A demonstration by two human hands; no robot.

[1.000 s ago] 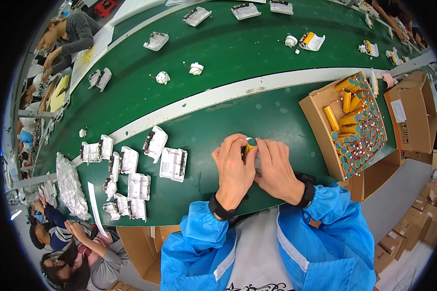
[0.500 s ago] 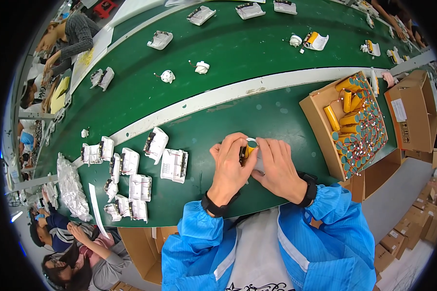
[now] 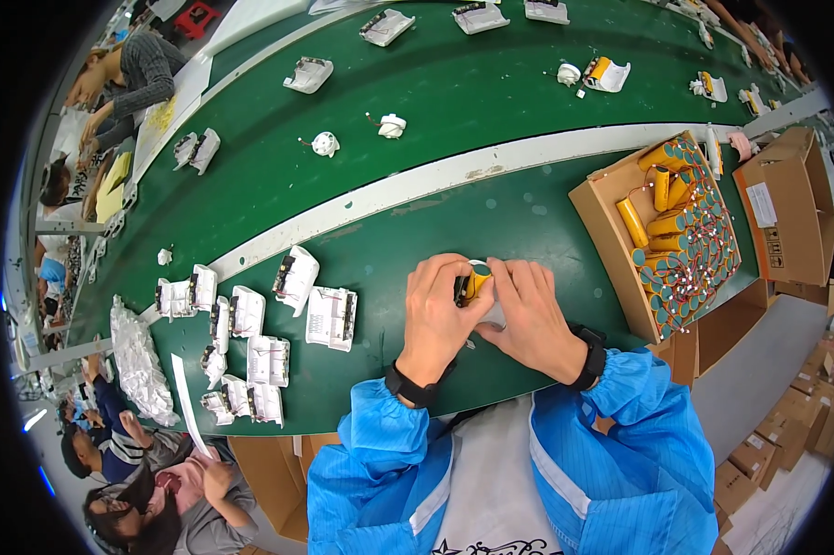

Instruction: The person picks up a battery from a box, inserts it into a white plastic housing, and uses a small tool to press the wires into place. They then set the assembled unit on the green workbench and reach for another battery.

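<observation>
Between my two hands is a white plastic housing (image 3: 496, 314) with a yellow cylindrical battery (image 3: 476, 281) in it. My left hand (image 3: 438, 310) grips the left side, fingers curled over the top edge and thumb pressed on the battery. My right hand (image 3: 532, 319) is closed round the right side, fingertips by the battery's end. Most of the housing is hidden behind my fingers. To the left on the green bench, several white half housings (image 3: 332, 316) with dark strips and thin wires lie open side up.
A cardboard box (image 3: 611, 254) of yellow batteries with wires stands on the right, another carton (image 3: 782, 208) beyond it. Past a white rail (image 3: 361, 208), a green belt (image 3: 491, 92) carries white parts. Crumpled plastic (image 3: 139, 365) lies at left. People sit along the left side.
My hands stay nearly in place round the housing and battery. White parts on the belt have shifted slightly right. At lower left, a co-worker's hand has moved down.
</observation>
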